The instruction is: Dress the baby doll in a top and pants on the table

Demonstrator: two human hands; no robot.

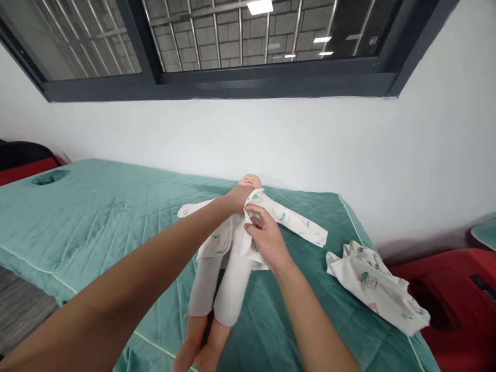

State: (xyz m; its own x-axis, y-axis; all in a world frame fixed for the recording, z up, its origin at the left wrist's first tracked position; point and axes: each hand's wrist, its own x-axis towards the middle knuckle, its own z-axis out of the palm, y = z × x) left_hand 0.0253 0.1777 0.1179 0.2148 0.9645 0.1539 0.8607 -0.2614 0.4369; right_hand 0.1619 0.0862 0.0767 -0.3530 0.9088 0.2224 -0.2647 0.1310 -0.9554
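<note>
A baby doll (251, 180) lies on its back, head toward the wall. It wears a white printed long-sleeved shirt (296, 217), its sleeves spread to both sides, and white leggings (232, 289) that leave the lower legs bare. My right hand (267, 235) is closed, pinching the front edge of the shirt at the doll's chest. Close to the doll's neck, my left hand (240, 197) reaches over the chest against the same shirt edge; its fingers are hidden by the cloth and the wrist.
A crumpled white printed garment (377, 289) lies at the right edge of the green quilted bed cover (127, 206). The cover has a hole (50, 177) at far left. Red plastic chairs (453, 289) stand to the right. Behind are a white wall (232, 134) and a barred window (232, 36).
</note>
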